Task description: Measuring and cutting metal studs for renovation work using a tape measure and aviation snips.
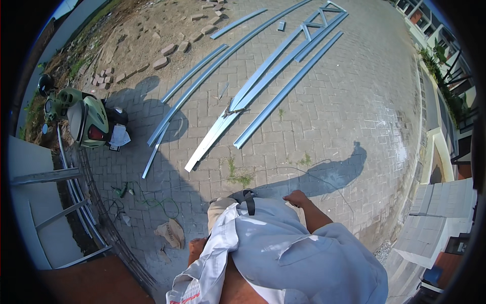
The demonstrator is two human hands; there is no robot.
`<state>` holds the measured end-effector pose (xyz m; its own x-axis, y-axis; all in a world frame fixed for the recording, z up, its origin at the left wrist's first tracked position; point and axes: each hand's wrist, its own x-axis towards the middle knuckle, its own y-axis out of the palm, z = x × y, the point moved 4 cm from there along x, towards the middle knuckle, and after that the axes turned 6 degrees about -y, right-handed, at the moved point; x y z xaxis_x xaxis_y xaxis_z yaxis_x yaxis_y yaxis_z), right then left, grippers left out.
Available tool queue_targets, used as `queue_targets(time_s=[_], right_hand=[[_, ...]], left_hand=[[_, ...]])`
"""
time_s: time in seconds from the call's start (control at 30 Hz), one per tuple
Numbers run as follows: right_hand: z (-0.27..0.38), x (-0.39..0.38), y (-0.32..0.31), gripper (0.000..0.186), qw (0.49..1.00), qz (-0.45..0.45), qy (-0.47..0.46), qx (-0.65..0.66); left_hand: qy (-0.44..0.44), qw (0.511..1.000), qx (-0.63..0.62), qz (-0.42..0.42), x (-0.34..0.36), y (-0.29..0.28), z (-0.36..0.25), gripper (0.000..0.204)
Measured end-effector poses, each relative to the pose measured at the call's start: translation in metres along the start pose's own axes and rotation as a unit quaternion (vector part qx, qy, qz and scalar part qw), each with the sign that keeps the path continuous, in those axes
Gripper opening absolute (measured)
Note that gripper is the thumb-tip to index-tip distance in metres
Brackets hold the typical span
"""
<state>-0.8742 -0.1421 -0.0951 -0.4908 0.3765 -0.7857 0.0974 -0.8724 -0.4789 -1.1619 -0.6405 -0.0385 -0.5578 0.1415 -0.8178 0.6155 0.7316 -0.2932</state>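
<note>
My right hand (297,199) hangs by my right hip over the paving, its fingers curled in and nothing visible in them. My left hand (196,248) is low at my left side, partly covered by the light shirt (283,238); its fingers are too hidden to read. Ahead of me on the pavers lies a long silvery metal truss (210,144), with braces joining its bars at the far end. A dark tool (233,110), its kind unclear, rests across the near part. To its right runs a loose metal channel (288,92); to its left, another long channel (202,79).
A green scooter (93,121) is parked at the left. Nearer lie a green power tool (120,190), a green cable (162,202) and a torn brown paper bag (170,234). Bricks (161,63) edge the dirt. A thin dark line (324,183) crosses the paving.
</note>
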Motion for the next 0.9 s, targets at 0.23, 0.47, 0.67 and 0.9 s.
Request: queue_targets(time_s=[0.23,0.47,0.67,0.9], right_hand=[[0.006,0.008,0.011,0.063,1.0,0.008,-0.028,-0.002],[0.001,0.013,0.02,0.065,0.999,0.008,-0.034,-0.013],[-0.011,0.008,0.019,0.065,0.998,-0.028,-0.043,-0.026],[-0.025,0.003,0.024,0.062,0.999,0.018,0.048,0.017]], left_hand=[[0.007,0.999,-0.033,-0.021,-0.024,0.007,-0.02,0.011],[-0.009,0.997,-0.074,-0.005,-0.027,0.013,-0.027,0.006],[0.001,0.997,-0.078,0.015,-0.021,0.011,-0.032,0.015],[-0.056,0.998,-0.026,-0.013,-0.016,0.014,-0.043,0.035]])
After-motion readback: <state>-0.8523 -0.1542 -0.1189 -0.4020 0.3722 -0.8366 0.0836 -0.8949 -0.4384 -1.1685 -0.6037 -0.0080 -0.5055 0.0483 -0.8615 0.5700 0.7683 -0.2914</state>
